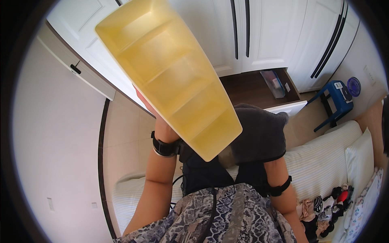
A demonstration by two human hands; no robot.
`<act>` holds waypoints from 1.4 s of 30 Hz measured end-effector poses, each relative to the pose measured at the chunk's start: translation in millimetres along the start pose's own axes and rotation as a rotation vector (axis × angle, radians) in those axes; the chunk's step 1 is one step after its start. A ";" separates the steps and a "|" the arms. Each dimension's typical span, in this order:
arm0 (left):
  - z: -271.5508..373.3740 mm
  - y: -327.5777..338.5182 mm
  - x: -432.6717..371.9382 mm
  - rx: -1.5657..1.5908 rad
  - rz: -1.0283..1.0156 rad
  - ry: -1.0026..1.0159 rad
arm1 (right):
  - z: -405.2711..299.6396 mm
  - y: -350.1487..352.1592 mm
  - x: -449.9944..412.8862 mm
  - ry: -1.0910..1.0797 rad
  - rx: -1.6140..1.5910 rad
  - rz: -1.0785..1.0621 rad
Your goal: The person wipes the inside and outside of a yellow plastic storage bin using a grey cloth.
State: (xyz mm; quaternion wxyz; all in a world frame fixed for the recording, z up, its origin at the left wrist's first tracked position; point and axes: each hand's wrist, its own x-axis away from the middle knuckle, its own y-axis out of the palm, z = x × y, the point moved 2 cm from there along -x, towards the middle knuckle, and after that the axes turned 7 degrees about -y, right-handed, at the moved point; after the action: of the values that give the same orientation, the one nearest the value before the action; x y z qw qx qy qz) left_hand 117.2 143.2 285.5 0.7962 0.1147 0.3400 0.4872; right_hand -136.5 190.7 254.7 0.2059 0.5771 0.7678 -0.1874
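Note:
A yellow plastic organizer box [179,85], divided into several bare compartments, is held up and tilted before me with its inside facing the camera. My left hand [149,104] grips its left side from behind; most of the fingers are hidden by the box. A dark grey cloth [258,133] covers my right hand, whose fingers cannot be seen; it lies beside the lower right side of the box. Whether the two touch cannot be told.
Beyond the cloth a brown drawer [243,88] stands open beneath white wardrobe doors [267,33], a clear plastic pouch [273,84] inside. A blue stool [337,97] holds a small purple fan [354,87]. Small garments [328,209] lie on the striped bed [319,155] at right.

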 end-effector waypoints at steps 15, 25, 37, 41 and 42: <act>-14.3 77.1 -0.9 -0.327 0.160 -0.023 | 57.8 40.4 4.3 0.043 -0.224 0.232; -35.7 72.7 3.6 -0.337 0.323 0.000 | 37.9 3.9 -1.6 -0.141 0.350 0.245; 3.2 74.6 -21.4 -0.093 0.414 0.219 | 2.3 -10.0 3.5 -0.102 0.392 0.304; 4.9 70.2 -16.6 -0.063 0.310 0.170 | -20.7 7.5 -18.4 0.111 0.345 0.199; 2.6 79.3 -15.5 -0.060 0.306 0.168 | -21.1 7.2 -17.6 0.082 0.355 0.192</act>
State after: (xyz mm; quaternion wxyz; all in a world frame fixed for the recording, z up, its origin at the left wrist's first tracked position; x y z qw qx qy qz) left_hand 59.0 170.0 334.9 0.6845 0.1003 0.3694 0.6205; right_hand -127.3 189.4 281.5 0.0864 0.6820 0.6719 -0.2756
